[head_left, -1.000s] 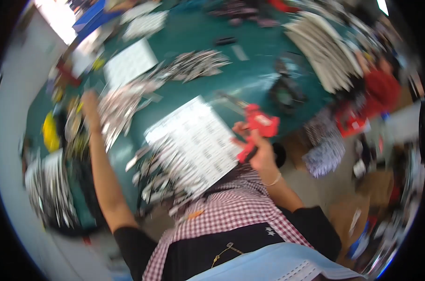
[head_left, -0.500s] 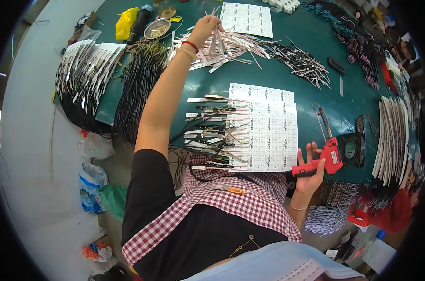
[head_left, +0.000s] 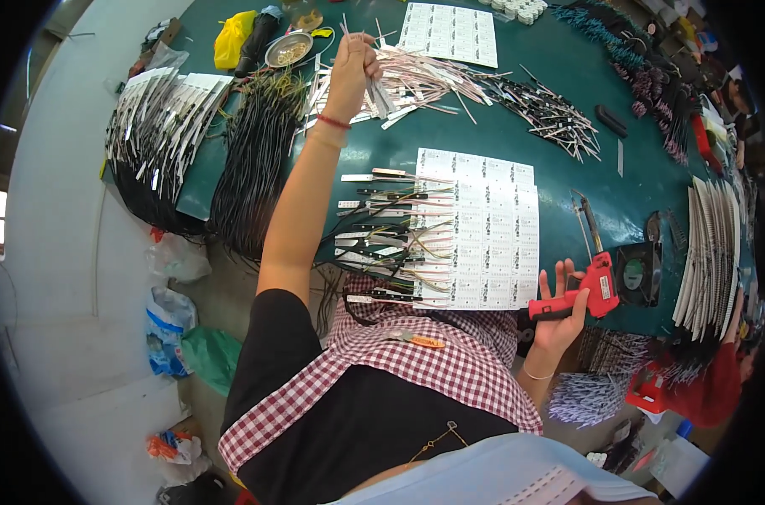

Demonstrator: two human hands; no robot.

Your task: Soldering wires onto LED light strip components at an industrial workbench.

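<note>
My left hand [head_left: 353, 67] reaches far across the green table [head_left: 559, 181], closed on a few pale tagged wires from a loose pile [head_left: 424, 80]. My right hand [head_left: 561, 311] stays near the table's front edge and grips a red hand tool [head_left: 584, 290]. Between the hands lies a white sheet of small labels [head_left: 483, 231]. Several labelled black cables [head_left: 382, 231] rest along that sheet's left side.
Bundles of black wires [head_left: 256, 160] and tagged cables [head_left: 159, 118] hang over the table's left edge. A second label sheet [head_left: 450, 32], a metal bowl [head_left: 288, 49], a yellow bag [head_left: 233, 38], a small black fan [head_left: 635, 273] and stacked strips [head_left: 711, 252] surround the work area. Plastic bags [head_left: 176, 324] lie on the floor.
The view swung from a blurred tilt to a steady look down. My left hand reached farther out and closed on wires from the pale pile. My right hand kept the red tool.
</note>
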